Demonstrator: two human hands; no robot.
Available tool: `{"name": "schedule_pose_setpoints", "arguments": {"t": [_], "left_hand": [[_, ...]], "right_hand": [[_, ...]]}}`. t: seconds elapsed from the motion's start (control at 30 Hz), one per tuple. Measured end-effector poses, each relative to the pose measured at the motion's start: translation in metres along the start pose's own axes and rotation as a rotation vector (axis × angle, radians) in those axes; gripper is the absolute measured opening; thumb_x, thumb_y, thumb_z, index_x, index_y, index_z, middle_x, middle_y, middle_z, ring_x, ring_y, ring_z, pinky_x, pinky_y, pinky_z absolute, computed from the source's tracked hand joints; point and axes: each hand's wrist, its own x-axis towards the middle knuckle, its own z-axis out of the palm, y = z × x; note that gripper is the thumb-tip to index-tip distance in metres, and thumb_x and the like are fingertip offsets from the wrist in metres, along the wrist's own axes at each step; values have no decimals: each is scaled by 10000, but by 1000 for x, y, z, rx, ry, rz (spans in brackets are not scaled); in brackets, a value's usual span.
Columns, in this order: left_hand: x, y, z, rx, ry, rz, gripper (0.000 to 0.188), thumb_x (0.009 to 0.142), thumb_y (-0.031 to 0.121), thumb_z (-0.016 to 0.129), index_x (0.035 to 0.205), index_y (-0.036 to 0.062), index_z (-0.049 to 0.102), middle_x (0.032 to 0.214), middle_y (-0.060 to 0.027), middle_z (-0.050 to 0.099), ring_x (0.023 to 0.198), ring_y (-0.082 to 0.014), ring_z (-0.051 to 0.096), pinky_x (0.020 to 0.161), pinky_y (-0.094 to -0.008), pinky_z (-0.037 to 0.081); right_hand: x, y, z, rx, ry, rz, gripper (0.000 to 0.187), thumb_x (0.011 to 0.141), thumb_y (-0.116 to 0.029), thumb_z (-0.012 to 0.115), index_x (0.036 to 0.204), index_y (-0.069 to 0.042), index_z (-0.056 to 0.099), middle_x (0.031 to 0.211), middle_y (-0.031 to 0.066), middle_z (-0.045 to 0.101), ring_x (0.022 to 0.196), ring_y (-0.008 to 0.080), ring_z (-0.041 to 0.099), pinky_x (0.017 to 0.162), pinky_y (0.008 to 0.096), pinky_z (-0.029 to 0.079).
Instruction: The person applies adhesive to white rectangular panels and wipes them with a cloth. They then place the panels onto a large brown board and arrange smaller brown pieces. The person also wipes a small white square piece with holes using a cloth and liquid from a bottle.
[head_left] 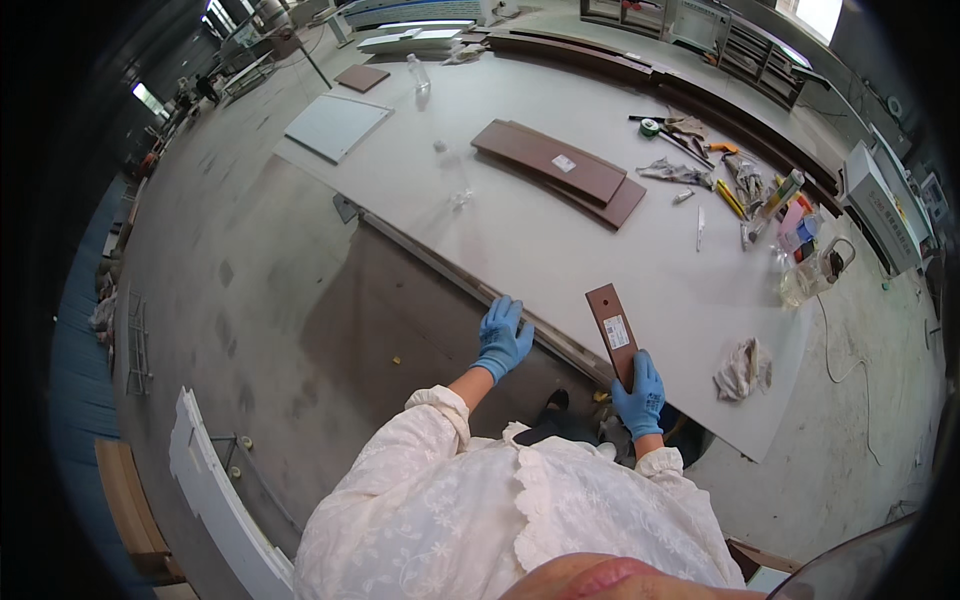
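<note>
My right hand (640, 396), in a blue work glove, grips the near end of a narrow brown board (606, 309). The board has a white label and a small hole near its far end. It points away from me over the front edge of the white table (560, 265). My left hand (505, 335), also in a blue glove, rests at the table's front edge with its fingers apart and nothing in them. Beyond the hands, two longer brown panels (545, 160) are stacked askew, the upper one labelled.
At right lie a crumpled cloth (743, 370), a clear jug (812, 275), a knife (700, 229), a green tape roll (649, 127) and several other tools. A pale panel (338, 126) and a clear bottle (418, 73) are at far left. Long brown strips (570, 52) line the back edge.
</note>
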Motion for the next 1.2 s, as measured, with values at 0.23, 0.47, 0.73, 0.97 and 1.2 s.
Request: {"name": "schedule_pose_setpoints", "arguments": {"t": [0.23, 0.47, 0.73, 0.97, 1.2], "left_hand": [[113, -22, 41, 187, -68, -15, 727, 921, 462, 646, 1512, 58, 517, 1615, -229, 414, 1523, -410, 333, 1233, -532, 264], [191, -52, 68, 345, -169, 1, 796, 938, 523, 618, 1558, 48, 459, 1638, -234, 380, 1549, -413, 288, 1250, -531, 236], [243, -70, 112, 313, -70, 129, 820, 941, 531, 615, 1554, 14, 444, 1643, -270, 359, 1551, -433, 283, 1264, -574, 197], [248, -63, 105, 306, -86, 90, 843, 920, 517, 649, 1548, -6, 441, 1632, -264, 374, 1537, -445, 306, 1270, -588, 186], [253, -60, 101, 249, -139, 34, 836, 910, 470, 680, 1551, -5, 429, 1630, -269, 365, 1523, -471, 305, 1259, -600, 182]], "right_hand": [[103, 53, 35, -72, 43, 21, 642, 751, -191, 808, 1324, -44, 559, 1387, 224, 611, 1116, 434, 647, 921, 491, 536], [141, 74, 64, -151, -13, 98, 674, 753, -189, 797, 1362, -37, 553, 1404, 222, 609, 1140, 420, 646, 935, 488, 528], [161, 73, 63, -110, 16, 204, 676, 751, -167, 799, 1368, -26, 562, 1395, 227, 619, 1183, 434, 635, 990, 485, 525], [272, 67, 90, -67, 107, 213, 720, 757, -121, 801, 1410, 27, 536, 1422, 269, 597, 1221, 446, 627, 1028, 490, 520], [387, 63, 142, -20, -29, 10, 696, 757, -143, 813, 1387, -9, 549, 1439, 245, 589, 1240, 424, 612, 1044, 480, 496]]}}
